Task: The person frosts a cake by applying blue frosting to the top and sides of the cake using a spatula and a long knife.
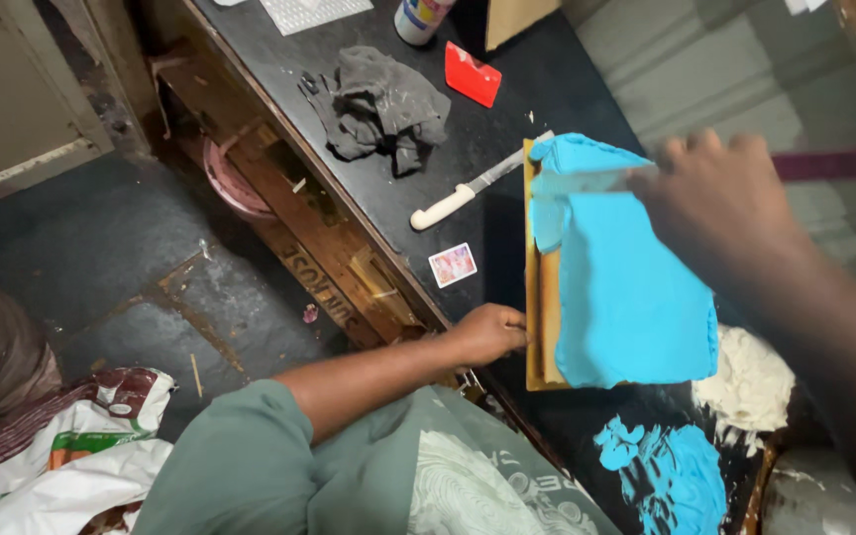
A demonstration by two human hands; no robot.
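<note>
While my left hand (488, 332) pinches the wooden board (539, 297) at its edge, my right hand (720, 203) closes around the spreader (705, 170), dragging blue paste (626, 287) across it; too much pressure could push paste off onto the black table (507, 129).

The blue paste (636, 297) looks smooth and matt on the wooden board (536, 327). The dark counter (507, 119) shines a little. The grey cloth (378, 104) is crumpled. The knife (473, 188) has a metal blade and a white plastic handle.
</note>
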